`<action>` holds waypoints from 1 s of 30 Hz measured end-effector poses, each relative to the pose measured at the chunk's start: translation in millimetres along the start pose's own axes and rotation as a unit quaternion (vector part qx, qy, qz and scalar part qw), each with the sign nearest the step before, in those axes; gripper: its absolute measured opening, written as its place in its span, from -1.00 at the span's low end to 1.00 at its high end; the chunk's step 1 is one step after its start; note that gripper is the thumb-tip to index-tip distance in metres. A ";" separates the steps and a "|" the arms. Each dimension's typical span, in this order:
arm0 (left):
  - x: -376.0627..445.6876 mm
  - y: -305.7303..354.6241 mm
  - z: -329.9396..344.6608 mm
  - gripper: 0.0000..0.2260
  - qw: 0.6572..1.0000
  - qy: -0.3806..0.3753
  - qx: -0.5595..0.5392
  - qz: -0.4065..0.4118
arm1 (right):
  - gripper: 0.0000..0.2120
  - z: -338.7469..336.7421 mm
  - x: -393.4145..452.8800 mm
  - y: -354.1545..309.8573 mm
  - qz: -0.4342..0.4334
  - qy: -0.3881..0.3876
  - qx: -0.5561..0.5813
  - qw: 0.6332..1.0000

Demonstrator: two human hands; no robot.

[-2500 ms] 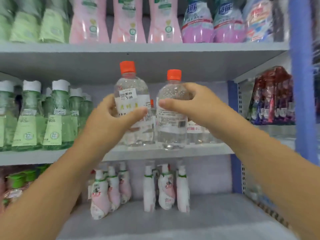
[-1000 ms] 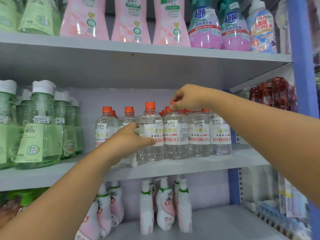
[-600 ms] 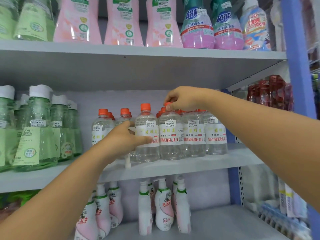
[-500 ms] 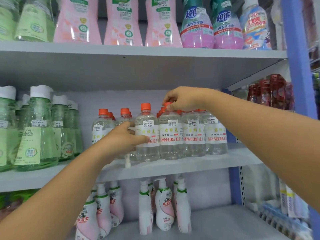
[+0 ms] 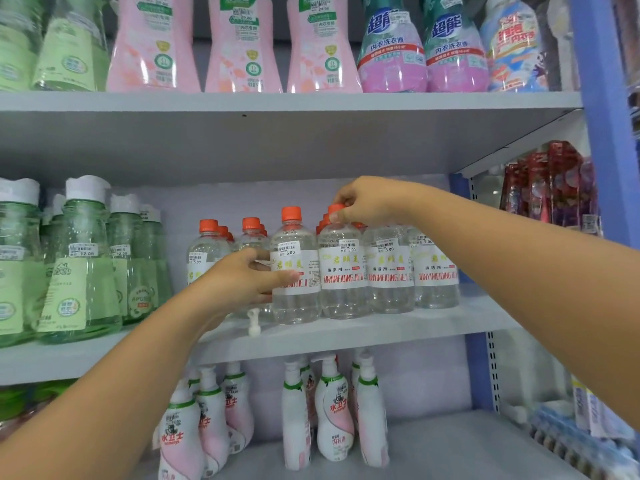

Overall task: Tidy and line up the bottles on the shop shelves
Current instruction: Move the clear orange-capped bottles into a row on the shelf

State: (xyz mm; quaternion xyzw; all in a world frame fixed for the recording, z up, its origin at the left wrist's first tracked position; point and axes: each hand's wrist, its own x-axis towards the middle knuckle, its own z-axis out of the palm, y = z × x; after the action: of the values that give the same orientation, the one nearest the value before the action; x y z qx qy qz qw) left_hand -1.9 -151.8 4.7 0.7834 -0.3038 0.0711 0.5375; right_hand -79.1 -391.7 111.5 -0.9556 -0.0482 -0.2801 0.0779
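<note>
Not much has changed from half a second back: both hands sit on the same two bottles and the row hasn't budged; the view has just drifted a hair.

The left hand (image 5: 247, 280) is wrapped around the label of a clear plastic bottle with an orange screw cap (image 5: 295, 268), thumb across the front at 9 o'clock on it, fingers tucked behind. The right hand (image 5: 363, 202) comes in from 3 o'clock and pinches the orange cap of the neighbouring clear bottle (image 5: 343, 268), fingertips curled on top. Those two stand touching in the front row on the grey metal middle shelf (image 5: 363, 329), with two more matching clear bottles (image 5: 412, 268) at 3 o'clock and a few set further back at 9 o'clock.

A small white pump nozzle (image 5: 254, 323) lies loose on the shelf edge, at 7 o'clock from the gripped bottle.

Far left of the same shelf: tall green translucent bottles with white caps (image 5: 81, 261). Top shelf holds glossy pink bottles (image 5: 239, 43) and purple-and-teal detergent bottles (image 5: 394, 46). Bottom shelf has white-and-pink pump bottles (image 5: 332, 410). A blue steel upright (image 5: 602, 98) frames the right side, with dark red packets (image 5: 554, 181) just left of it.
</note>
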 end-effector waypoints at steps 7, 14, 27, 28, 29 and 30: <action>-6.0 -5.6 13.4 -0.69 0.997 0.054 0.041 0.028 | -0.55 -4.2 -25.1 19.8 -0.015 0.143 0.075 0.987; -17.6 -9.4 33.1 -0.48 0.991 0.110 0.067 0.018 | -0.53 36.7 -111.5 117.6 0.115 0.341 0.267 0.894; -32.4 -0.2 42.0 -0.32 0.981 0.151 0.118 -0.009 | -0.44 69.9 -117.9 133.0 0.148 0.111 0.279 0.942; -31.6 0.2 41.3 -0.24 0.981 0.151 0.123 -0.013 | -0.44 69.9 -119.1 132.4 0.149 0.113 0.271 0.944; -31.3 0.7 40.7 -0.14 0.980 0.150 0.127 -0.017 | -0.45 70.0 -120.3 132.0 0.148 0.114 0.267 0.945; -31.2 0.7 39.9 -0.05 0.980 0.148 0.130 -0.022 | -0.45 70.5 -121.4 131.6 0.146 0.115 0.266 0.946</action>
State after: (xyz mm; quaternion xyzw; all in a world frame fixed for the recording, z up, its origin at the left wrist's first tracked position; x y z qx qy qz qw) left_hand -36.0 -174.8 -24.9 0.8339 -0.1917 0.2134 0.4715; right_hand -125.8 -514.5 -29.0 -0.8578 0.0282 -0.3510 0.3744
